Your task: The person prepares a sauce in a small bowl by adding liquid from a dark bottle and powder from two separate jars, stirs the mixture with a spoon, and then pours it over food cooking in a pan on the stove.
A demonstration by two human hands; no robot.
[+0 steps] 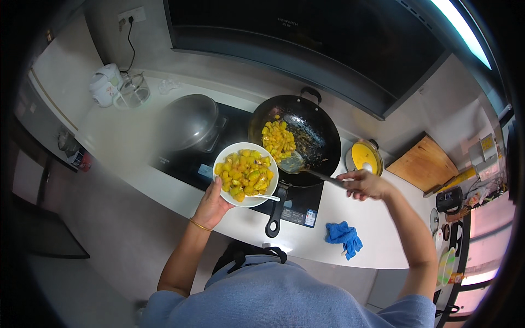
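My left hand (213,203) grips the rim of a white bowl (270,186) just in front of the wok. Yellow-green cooked chunks (244,172) fill the bowl, and the handle of a white spoon (266,197) sticks out over its near right side. In my right hand (363,184) is the handle of a metal spatula (292,162). Its blade rests inside the black wok (316,135), against a heap of the same diced food (279,137) on the wok's left side. The bowl hides part of the wok's near left rim.
A domed metal lid (190,123) covers a vessel on the left of the black cooktop (229,110). The wok's long handle (275,217) points toward me. To the right are a pot of yellow contents (365,156), a wooden board (422,164) and a blue cloth (344,238). A range hood (287,49) hangs above.
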